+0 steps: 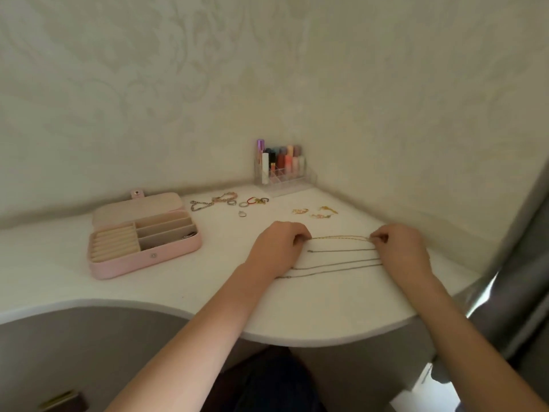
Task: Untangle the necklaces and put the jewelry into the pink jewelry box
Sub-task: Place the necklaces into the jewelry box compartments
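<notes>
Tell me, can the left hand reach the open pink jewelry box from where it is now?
Probably yes. The pink jewelry box lies open on the table to the left of the left hand, with bare tabletop between them. But its fingers pinch one end of the gold necklace, so it is busy.

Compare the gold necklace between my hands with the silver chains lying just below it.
The gold necklace is pinched at both ends by the left hand and right hand; the silver chains lie loose. Gold sits farther from you, silver nearer. All are stretched straight across the table.
</notes>
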